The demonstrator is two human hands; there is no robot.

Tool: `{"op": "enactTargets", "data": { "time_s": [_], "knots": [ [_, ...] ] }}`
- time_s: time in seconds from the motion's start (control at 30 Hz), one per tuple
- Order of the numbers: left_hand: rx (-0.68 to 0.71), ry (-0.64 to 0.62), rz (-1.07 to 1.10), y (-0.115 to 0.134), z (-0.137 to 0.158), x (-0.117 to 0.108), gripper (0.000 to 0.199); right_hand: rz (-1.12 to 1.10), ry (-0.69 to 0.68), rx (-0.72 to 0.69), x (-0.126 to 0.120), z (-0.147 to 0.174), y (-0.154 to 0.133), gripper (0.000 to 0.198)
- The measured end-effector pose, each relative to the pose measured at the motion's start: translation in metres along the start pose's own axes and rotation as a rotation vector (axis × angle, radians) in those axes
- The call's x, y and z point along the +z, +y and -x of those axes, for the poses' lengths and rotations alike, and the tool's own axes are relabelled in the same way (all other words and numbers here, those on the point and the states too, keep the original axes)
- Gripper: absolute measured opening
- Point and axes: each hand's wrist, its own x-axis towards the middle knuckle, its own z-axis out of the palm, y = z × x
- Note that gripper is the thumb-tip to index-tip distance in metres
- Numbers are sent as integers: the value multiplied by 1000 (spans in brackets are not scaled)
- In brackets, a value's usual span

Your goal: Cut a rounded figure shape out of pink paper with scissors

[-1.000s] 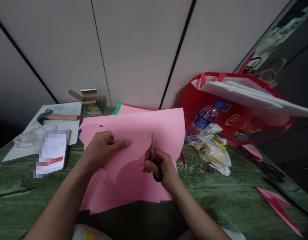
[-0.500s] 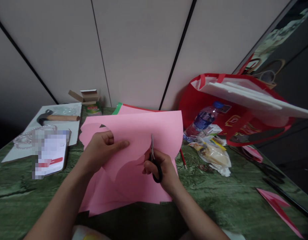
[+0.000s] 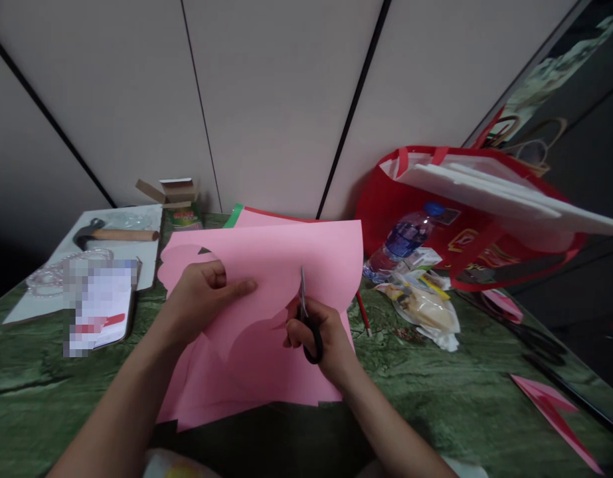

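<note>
A pink sheet of paper point(image 3: 266, 259) is held up above other pink sheets point(image 3: 266, 382) on the table. Its left edge is cut in rounded scallops. My left hand point(image 3: 201, 299) pinches the sheet at the left, thumb on top and the other fingers curled, partly hidden behind it. My right hand point(image 3: 321, 335) is closed on black-handled scissors point(image 3: 313, 342). Their blades point away from me and lie at a cut in the sheet, right of its middle. How wide the blades stand apart I cannot tell.
Left lie a phone point(image 3: 104, 305), a hammer point(image 3: 124, 234) and an opened box point(image 3: 184, 209). Rightward are a red pencil point(image 3: 363, 312), a water bottle point(image 3: 406, 236), a plastic-wrapped packet point(image 3: 430, 309) and a red bag point(image 3: 390, 182). A folded pink paper piece point(image 3: 550, 405) lies near the right edge.
Almost nothing differs. The sheet's right edge has shifted very slightly; both hands and the scissors are in practically the same place.
</note>
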Motion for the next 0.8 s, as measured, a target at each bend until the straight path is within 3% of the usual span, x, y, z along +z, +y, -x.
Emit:
{"op": "enactTargets", "data": {
  "time_s": [0.27,0.6,0.73,0.8],
  "knots": [
    [29,20,-53,-3,-1,-1,44,-14,3,1,-1,-1,4,18],
    [3,0,38,2,0,0,36,-7,-2,-6,-1,1,3,22],
    [91,58,-57,-1,-6,-1,43,3,3,-3,-1,2,4,20],
    [202,173,-142,1,-5,1,30,-14,18,-1,-1,2,5,18]
  ]
}}
